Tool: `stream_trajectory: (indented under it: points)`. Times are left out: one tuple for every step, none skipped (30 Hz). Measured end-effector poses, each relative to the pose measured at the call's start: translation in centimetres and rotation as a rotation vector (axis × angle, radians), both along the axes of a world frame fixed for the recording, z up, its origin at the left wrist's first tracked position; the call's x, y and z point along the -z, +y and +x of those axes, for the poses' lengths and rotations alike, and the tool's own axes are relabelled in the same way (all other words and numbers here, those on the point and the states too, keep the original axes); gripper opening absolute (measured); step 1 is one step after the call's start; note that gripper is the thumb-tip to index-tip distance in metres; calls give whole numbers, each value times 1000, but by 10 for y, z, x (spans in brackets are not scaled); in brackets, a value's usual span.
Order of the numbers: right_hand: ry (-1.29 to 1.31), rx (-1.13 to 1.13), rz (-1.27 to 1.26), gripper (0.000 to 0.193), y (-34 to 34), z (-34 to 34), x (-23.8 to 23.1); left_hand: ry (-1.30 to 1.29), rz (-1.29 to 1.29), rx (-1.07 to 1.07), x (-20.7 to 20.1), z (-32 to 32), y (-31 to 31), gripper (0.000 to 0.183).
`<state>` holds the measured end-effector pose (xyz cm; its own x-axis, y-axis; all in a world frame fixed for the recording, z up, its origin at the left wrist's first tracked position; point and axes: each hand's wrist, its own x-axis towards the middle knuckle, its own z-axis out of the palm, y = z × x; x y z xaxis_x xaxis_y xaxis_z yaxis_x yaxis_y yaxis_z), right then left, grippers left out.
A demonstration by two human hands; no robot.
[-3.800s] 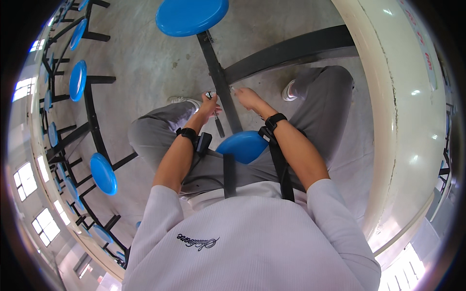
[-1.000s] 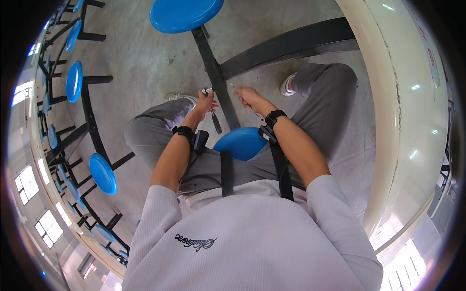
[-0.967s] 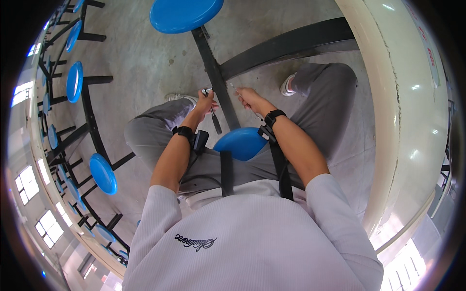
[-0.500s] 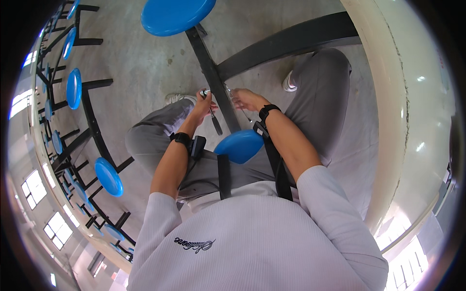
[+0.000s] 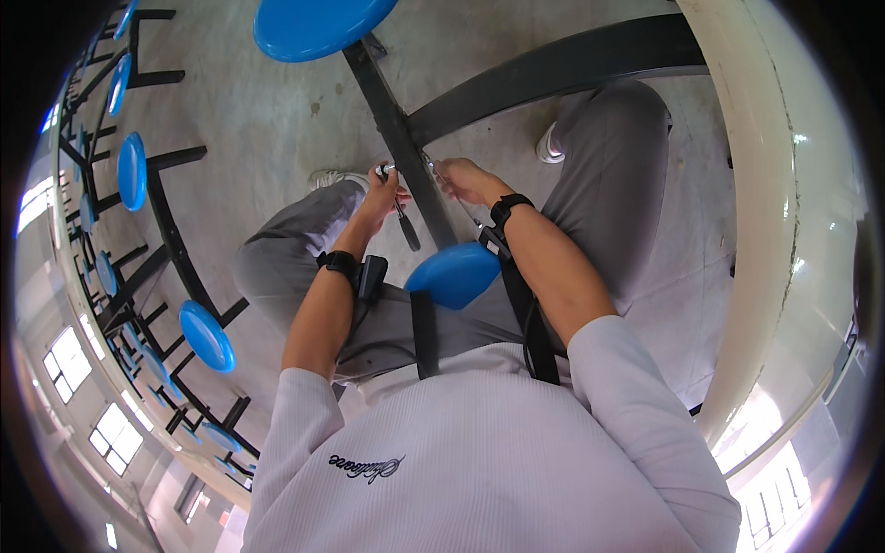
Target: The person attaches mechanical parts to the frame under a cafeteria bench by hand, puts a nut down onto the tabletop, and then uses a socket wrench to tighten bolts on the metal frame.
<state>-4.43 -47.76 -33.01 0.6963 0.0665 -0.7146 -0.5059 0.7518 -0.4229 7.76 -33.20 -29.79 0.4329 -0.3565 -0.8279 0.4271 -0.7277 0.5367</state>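
A black steel beam runs between my two hands. To its left, my left hand is closed around a ratchet wrench, whose head is up against the beam and whose dark handle hangs down toward me. On the opposite side, my right hand has its fingers closed on a thin metal tool, perhaps a spanner, close to the beam's side. Its working end is too small to make out. At the near end of the beam is a blue seat, and a round blue seat tops the far end.
A curved black bar branches right from the beam to a pale tabletop. My bent knees flank the work, with a shoe on the concrete floor. Rows of blue stools on black frames stand at left.
The view has shifted slightly, moving the far seat and beam a little up and left in the picture. Both hands keep their grips beside the beam.
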Motion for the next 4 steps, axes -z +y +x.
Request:
stream_trajectory:
  points:
    - [-67, 54, 98, 23, 1, 0, 2, 9, -9, -3, -1, 0, -1, 45]
    - [-65, 51, 96, 23, 1, 1, 3, 10, -11, -6, -1, -1, -2, 45]
    - [-33, 58, 96, 25, 2, 5, 5, 4, -8, -1, -3, -2, -1, 47]
    - [-2, 68, 93, 28, 1, 9, 9, -3, -8, 6, -3, -2, -3, 48]
